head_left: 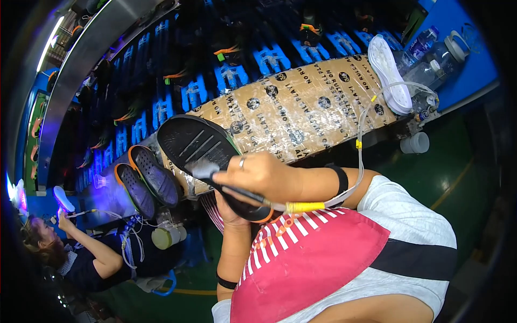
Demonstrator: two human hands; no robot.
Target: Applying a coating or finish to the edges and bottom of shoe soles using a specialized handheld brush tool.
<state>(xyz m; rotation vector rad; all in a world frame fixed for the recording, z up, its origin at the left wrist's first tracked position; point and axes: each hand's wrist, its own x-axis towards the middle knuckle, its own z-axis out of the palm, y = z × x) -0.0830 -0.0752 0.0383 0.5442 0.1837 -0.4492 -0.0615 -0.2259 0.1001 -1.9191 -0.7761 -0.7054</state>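
Note:
My left hand [231, 209] is closed on the heel end of a black clog [195, 141], which is turned so its grooved underside faces up. Orange edging shows at its heel. In my right hand [262, 176], which wears a ring, is a brush [203, 168] with pale bristles. The bristles lie against the clog's underside around the middle. From the brush handle a clear tube [362, 137] with yellow fittings loops over my right forearm toward the bench's right end. Part of my left hand's fingers is hidden under the clog.
Printed cardboard [291, 110] covers the bench. Two dark clogs with orange rims [155, 175] rest to the left. A white sole [389, 75] and bottles [439, 56] stand at right. Behind runs a rack of blue holders [269, 58]. A co-worker's arm [91, 242] holds a pale sole at far left.

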